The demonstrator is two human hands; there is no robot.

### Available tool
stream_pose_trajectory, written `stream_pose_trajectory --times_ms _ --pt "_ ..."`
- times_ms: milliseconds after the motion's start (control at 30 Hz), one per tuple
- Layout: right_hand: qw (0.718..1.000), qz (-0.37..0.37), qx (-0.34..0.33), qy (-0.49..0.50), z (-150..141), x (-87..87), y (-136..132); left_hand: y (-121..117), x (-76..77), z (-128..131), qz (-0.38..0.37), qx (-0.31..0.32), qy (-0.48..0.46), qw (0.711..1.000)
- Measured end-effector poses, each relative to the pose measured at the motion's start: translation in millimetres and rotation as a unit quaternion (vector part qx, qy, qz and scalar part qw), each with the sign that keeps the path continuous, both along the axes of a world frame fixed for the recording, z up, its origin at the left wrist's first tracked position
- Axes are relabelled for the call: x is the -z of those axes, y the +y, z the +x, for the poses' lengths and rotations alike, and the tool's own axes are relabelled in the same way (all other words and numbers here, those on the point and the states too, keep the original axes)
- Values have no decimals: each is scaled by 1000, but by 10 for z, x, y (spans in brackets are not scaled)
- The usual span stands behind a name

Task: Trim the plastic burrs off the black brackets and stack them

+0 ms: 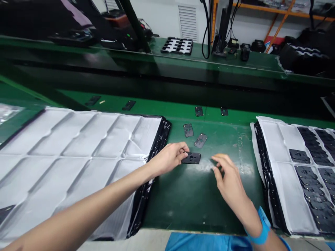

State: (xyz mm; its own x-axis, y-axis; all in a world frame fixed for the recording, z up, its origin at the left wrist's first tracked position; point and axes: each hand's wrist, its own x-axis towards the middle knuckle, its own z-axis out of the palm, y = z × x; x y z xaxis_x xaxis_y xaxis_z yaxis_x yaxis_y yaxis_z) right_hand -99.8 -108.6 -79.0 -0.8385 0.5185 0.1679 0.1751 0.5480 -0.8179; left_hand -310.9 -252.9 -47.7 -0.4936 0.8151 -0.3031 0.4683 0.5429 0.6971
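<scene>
The desk (209, 205) is green, scuffed whitish near its middle. The held plate (195, 159) is black. Left along the front edge, a white liner (83, 134) shows a grid pattern over black trays (141, 200); at right, another white liner (284, 195) carries black plates (299, 156) in columns. The wristband (262, 233) is blue.

Flat parts (200, 140) lie between two trays (165, 127), perhaps with a belt (162, 104) behind.
</scene>
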Motion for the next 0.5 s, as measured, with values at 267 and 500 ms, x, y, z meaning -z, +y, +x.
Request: stream_pose_trajectory --times_ms 267,500 --pt "978 137 -131 -85 -1088 167 453 -126 141 -6 -20 7 13 1000" --pt "974 141 -123 -128 -1061 292 551 -22 262 -163 2 -10 121 993"
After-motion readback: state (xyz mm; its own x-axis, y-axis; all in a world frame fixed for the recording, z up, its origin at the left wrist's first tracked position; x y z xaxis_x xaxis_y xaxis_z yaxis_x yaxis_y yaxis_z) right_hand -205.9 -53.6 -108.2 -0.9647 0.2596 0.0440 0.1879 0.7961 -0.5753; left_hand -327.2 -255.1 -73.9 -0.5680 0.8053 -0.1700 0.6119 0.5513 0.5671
